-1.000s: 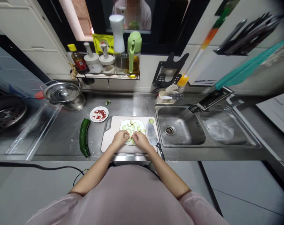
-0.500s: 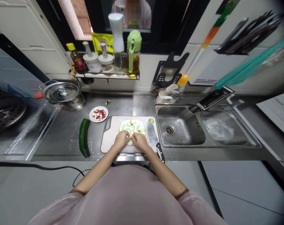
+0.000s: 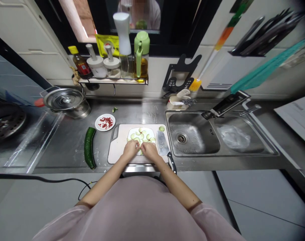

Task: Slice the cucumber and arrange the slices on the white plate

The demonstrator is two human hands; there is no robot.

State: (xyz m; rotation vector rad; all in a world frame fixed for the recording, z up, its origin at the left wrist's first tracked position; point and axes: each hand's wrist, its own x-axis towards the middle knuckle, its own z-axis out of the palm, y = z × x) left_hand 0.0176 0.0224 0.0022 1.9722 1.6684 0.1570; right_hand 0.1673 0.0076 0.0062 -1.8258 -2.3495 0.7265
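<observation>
My left hand and my right hand are close together over the near part of a white plate. Both have their fingers closed in a pinch; what lies between the fingertips is too small to make out. Pale green curved cucumber slices are spread on the plate, some hidden behind my hands. Under the plate lies a light cutting board. To the right of my right hand a cleaver rests on the board, its black handle over the near right corner. A green cucumber end piece sits above the blade.
A whole dark green cucumber lies left of the board. Behind it are a small plate of chopped red pieces and a lidded steel pot. The double sink is at the right. A condiment rack hangs at the back.
The view has shifted slightly. Both hands stay pinched over the plate in almost the same place, and the slices look unmoved.
</observation>
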